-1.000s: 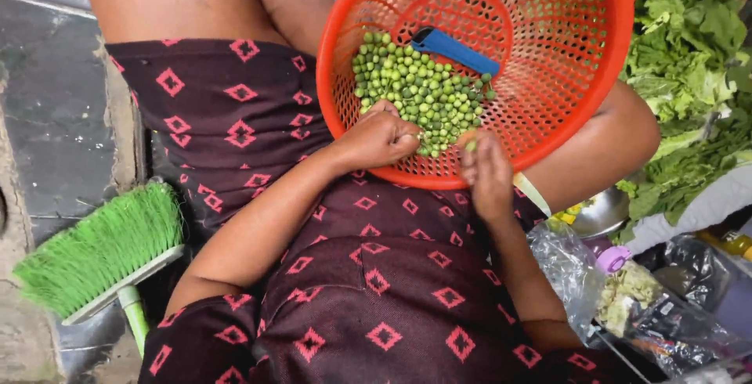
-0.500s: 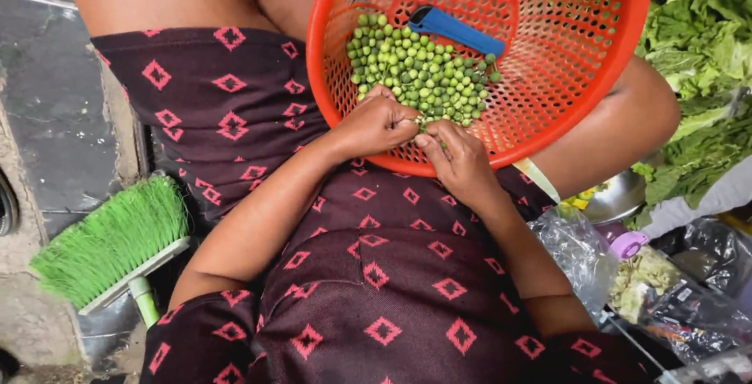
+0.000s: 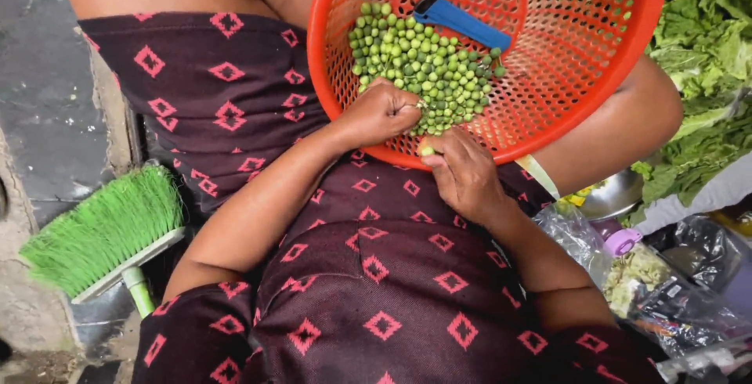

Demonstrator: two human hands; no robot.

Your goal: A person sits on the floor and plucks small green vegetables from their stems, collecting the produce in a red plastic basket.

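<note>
Both hands edged rimward; right hand [image 3: 464, 173] fingertips pinch one green berry [image 3: 427, 150], left hand [image 3: 381, 112] seemingly fisted.

We see the basket [image 3: 595, 79] resting on the lap, with the peas [image 3: 419, 67] heaped in its left half and a knife [image 3: 462, 22] lying just behind them. The left hand [image 3: 382, 114] and right hand [image 3: 466, 174] meet at the basket's near rim. A brush [image 3: 102, 231] lies to the left; leafy greens [image 3: 709, 79] and bags [image 3: 666, 274] sit right.
</note>
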